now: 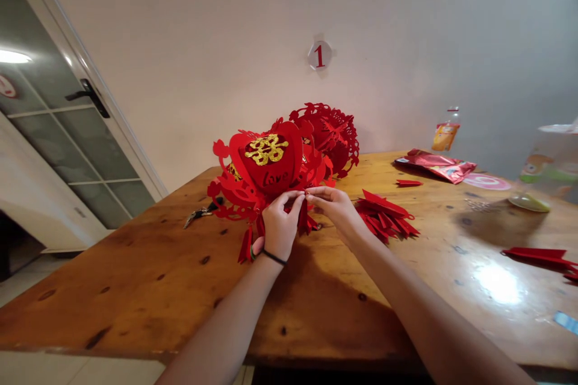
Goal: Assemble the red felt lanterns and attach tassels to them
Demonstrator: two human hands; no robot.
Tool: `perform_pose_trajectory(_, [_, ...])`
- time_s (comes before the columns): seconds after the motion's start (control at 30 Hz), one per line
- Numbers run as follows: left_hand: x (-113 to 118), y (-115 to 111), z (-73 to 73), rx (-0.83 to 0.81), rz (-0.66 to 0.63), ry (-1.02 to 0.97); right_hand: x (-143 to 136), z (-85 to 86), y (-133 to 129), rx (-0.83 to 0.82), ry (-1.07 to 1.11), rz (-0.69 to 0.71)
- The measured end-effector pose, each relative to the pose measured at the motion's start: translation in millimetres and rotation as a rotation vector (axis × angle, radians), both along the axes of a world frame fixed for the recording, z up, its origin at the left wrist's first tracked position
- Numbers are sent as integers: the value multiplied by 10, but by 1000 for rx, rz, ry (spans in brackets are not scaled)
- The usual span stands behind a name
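A red felt lantern [275, 174] with a gold double-happiness character and the cut-out word "Love" lies on the wooden table in front of me. At its lower edge my left hand [280, 222] is closed, thumb and forefinger pinched. My right hand [332, 204] pinches right beside it, the fingertips of both nearly meeting. What sits between the fingertips is too small to make out. Red felt tassels [307, 221] hang near the hands. Behind stands a second red lantern [334, 138]. Right of my right hand is a pile of loose red felt tassels [388, 219].
Keys [198, 214] lie left of the lantern on the wooden table [180, 295]. To the right are a red foil packet [436, 163], a bottle [446, 129], a clear plastic cup [548, 162], small metal pieces [481, 205] and more tassels [539, 257].
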State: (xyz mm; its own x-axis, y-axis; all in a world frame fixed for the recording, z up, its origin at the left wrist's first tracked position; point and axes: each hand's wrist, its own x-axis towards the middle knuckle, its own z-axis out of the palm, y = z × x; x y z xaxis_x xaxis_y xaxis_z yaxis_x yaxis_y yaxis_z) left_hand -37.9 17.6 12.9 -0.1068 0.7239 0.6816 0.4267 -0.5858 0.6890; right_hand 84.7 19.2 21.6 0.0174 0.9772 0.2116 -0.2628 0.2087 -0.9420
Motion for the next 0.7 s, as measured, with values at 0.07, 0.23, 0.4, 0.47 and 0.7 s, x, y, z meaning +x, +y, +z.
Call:
perform_pose_trajectory(0.07, [0,-8,10,1,2,5,0,7,-6,-9,-7,-1])
perform_pose_trajectory(0.23, [-4,-14,29,5,22,29,14,21,-12,13,1,17])
perform_pose_trajectory(0.4, [-11,-11,36,9,12,27,25,22,1,28,-1,45])
perform_pose_trajectory(0.47, [-12,-18,45,15,19,34,25,25,8,14,0,48])
perform_pose_trajectory(0.7, [-18,-42,64,81,39,112,37,27,15,41,-66,20])
